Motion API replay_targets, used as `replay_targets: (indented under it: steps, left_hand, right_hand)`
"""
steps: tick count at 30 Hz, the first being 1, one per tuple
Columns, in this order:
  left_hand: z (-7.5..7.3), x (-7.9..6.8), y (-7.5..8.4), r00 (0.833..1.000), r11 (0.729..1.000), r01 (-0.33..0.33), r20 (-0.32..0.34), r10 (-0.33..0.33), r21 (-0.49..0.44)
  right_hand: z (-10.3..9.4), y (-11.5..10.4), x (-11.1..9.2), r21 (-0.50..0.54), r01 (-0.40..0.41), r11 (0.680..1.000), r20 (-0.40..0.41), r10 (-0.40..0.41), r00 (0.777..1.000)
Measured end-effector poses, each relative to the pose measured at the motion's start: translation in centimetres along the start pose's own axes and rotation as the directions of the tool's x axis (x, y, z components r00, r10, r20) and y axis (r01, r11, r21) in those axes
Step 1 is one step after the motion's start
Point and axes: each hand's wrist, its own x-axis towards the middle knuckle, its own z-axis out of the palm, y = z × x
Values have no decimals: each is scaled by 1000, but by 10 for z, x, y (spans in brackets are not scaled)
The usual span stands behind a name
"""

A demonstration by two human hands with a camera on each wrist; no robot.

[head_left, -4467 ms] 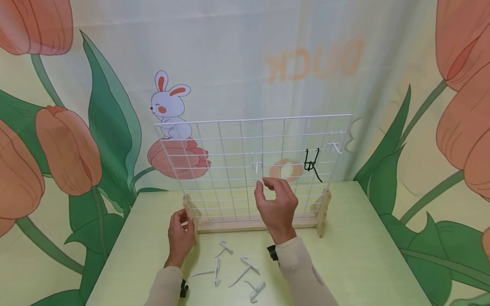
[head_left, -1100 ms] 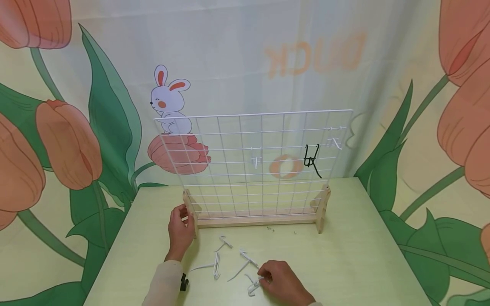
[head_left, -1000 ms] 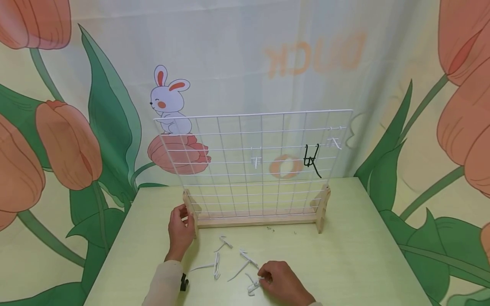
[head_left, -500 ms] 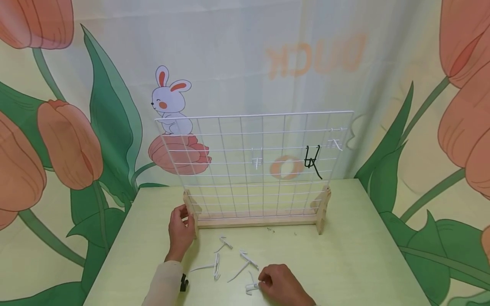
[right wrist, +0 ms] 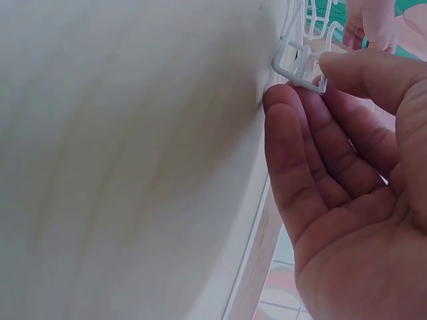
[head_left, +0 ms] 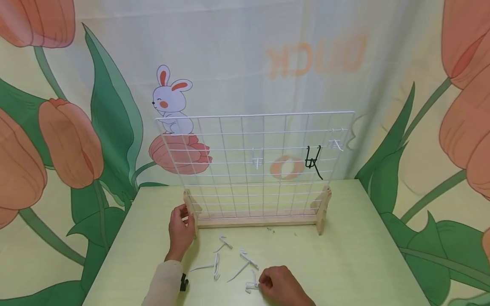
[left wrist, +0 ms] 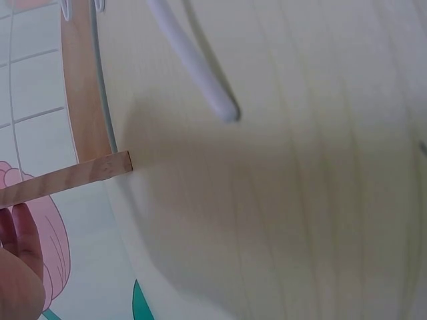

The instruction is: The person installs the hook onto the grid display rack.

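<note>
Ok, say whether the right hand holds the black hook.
No, the right hand pinches a white hook; the black hook hangs on the grid.

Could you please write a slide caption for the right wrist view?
A right hand pinches a white wire hook by a pale tabletop, the left hand visible in the background.

The left sleeve [head_left: 163,280] is beige; its side fitting [head_left: 184,282] is black; fingers [right wrist: 288,143] are bare.
</note>
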Motion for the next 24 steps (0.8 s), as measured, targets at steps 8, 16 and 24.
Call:
replay_targets:
  steps: [8,16,24]
  left_hand:
    - [2,-2,-5,1000,1000,-15,1,15,18]
    - [2,-5,-3,1000,1000,-8,0,8,23]
    - [2,1,-2,1000,1000,-10,-3,10,13]
  right_hand:
    - [3,1,0,11,-45,999,30,44,999]
    - [5,-2,-3,63,-93,994,55,90,994]
    - [2,0,2,37,-73,997,37,72,997]
